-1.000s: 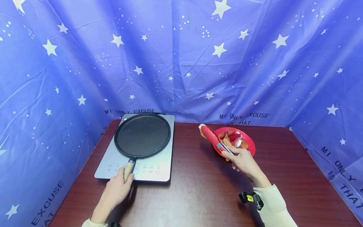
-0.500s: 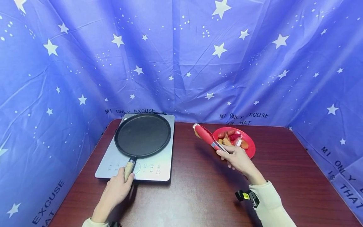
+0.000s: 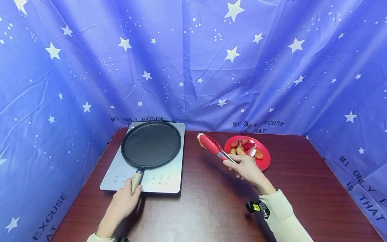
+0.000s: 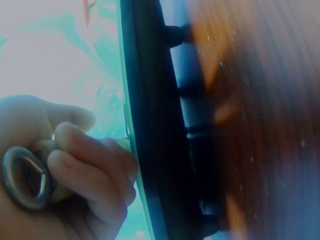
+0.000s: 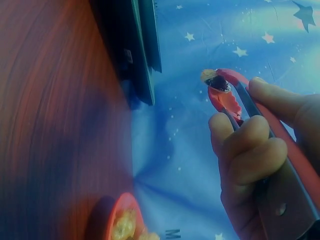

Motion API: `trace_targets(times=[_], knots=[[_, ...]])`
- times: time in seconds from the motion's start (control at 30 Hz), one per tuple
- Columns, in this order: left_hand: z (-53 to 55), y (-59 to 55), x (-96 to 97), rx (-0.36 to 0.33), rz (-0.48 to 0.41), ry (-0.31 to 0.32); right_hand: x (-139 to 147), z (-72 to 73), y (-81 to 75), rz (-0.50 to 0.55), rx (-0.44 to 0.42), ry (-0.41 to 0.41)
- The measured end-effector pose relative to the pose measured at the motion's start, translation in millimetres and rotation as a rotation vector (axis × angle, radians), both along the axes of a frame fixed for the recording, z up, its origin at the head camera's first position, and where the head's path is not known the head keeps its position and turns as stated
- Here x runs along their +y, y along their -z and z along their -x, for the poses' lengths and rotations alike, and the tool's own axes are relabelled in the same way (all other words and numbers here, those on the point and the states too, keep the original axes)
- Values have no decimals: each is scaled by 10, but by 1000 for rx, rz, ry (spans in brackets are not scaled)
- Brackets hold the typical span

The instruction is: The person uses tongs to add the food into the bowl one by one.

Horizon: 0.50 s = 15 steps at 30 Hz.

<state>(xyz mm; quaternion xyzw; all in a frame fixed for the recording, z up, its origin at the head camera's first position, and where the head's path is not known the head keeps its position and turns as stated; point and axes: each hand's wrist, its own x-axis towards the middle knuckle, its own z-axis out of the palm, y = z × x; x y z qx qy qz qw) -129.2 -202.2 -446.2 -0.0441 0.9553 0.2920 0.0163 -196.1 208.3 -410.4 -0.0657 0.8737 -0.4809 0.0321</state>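
Note:
My left hand grips the wooden handle of a flat black frying pan, which sits on a silver induction cooktop. In the left wrist view its fingers curl round the handle, by a metal ring. My right hand holds red-tipped metal tongs above the table, between cooktop and plate. Their tips pinch a small food piece, tan with a dark part; its kind is unclear. Behind that hand lies a red plate of food.
On the plate are sausages, fried pieces and other food. The dark red wooden table stands against a blue star-printed curtain. A black cable shows behind the cooktop.
My right hand has moved left with the tongs and the food piece, away from above the plate towards the cooktop. The left hand and the frying pan stay in place.

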Motion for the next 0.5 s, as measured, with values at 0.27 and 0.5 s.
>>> trace_targets(times=[0.27, 0.5], knots=[[0, 7, 1, -1, -9, -5, -135, 6, 6, -7, -5, -50], [1, 13, -7, -3, -7, -5, -265, 23, 37, -54, -11, -81]])
